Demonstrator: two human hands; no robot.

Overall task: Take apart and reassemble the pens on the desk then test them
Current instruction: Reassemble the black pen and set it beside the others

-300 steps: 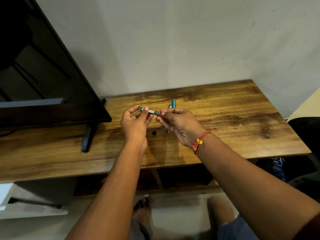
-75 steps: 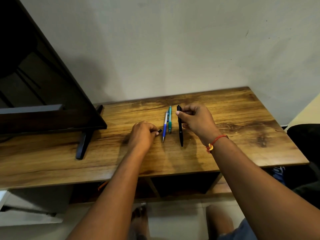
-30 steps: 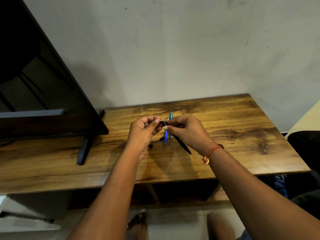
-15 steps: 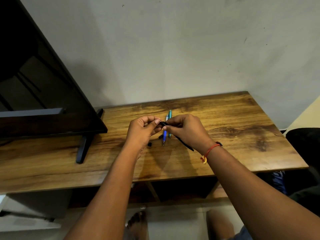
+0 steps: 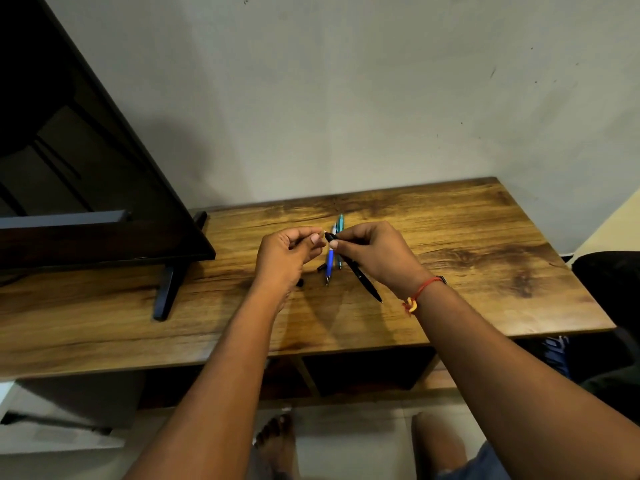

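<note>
With the black pen (image 5: 360, 276) slanting mid-frame above the bench (image 5: 485, 271), the right hand (image 5: 377, 256) curling its fingers round it and the left hand (image 5: 282, 258) pinching at its top, hold unclear, it seems best to keep the right steady and twist gently in line.

My right hand (image 5: 377, 254) now holds the slim black plastic pen (image 5: 356, 268) slanting above the wooden desk (image 5: 485, 237), where it lay seconds ago. My left hand (image 5: 291, 258) has risen from the desk to the pen's top end.
</note>
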